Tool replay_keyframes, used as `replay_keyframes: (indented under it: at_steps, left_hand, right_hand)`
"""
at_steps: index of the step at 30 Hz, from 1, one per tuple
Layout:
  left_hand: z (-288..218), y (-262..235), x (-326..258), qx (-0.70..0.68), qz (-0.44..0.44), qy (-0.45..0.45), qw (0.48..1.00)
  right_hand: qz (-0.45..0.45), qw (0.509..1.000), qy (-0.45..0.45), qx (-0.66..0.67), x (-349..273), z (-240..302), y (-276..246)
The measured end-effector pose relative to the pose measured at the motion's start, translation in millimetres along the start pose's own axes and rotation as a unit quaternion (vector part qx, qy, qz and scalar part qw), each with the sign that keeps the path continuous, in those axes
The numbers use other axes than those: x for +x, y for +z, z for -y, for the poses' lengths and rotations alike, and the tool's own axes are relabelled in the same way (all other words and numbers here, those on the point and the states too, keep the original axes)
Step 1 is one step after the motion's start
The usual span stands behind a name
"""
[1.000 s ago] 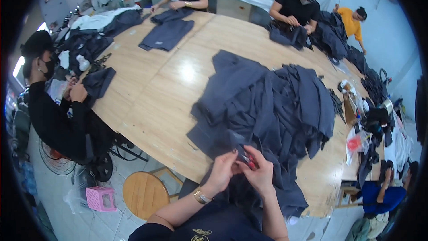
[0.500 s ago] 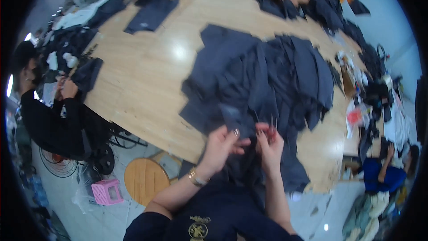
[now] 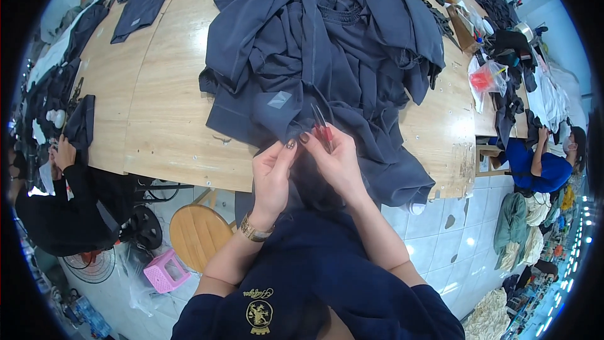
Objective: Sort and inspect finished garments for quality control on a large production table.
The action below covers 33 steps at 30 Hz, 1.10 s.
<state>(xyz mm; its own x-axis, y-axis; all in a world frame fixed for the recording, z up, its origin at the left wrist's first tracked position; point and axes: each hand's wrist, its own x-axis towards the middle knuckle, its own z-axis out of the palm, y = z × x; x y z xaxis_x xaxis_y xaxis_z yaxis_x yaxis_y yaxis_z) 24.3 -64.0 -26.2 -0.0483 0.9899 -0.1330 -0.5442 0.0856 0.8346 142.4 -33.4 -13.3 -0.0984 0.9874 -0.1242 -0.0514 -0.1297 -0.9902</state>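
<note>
A heap of dark grey garments (image 3: 327, 44) lies on the wooden table (image 3: 170, 107), hanging over its near edge. My left hand (image 3: 272, 173) pinches the edge of the nearest garment just below a small grey label (image 3: 279, 99). My right hand (image 3: 336, 160) grips the same fabric and holds small thread snips with red handles (image 3: 322, 126), the thin blades pointing up over the cloth. Both hands touch each other at the fingertips.
A round wooden stool (image 3: 198, 233) and a pink plastic stool (image 3: 165, 272) stand on the tiled floor left of me. A person in black (image 3: 63, 201) sits at the left, another in blue (image 3: 535, 164) at the right. Bags and clutter (image 3: 487, 75) crowd the table's right end.
The view has tilted down and closer to the garment heap. My hands have stayed together on the garment's edge, the snips still in my right hand.
</note>
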Motion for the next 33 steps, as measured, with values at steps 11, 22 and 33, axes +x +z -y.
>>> replay_keyframes:
  at_steps: [11, 22, 33]
  left_hand:
    - [-9.0, 1.6, 1.8, -0.067, 0.007, -0.020, 0.998]
    - [-18.6, -1.2, 5.8, -0.174, 0.009, -0.128, 0.976]
    - [-16.5, 4.4, 0.5, -0.104, 0.004, -0.043, 0.994]
  right_hand:
    - [0.087, 0.953, 0.115, 0.266, -7.7, 23.5, -21.0]
    - [-0.005, 0.971, -0.173, -0.163, -11.6, -9.3, -30.6]
    - [-0.011, 0.910, -0.254, -0.328, -10.6, -8.3, -28.8]
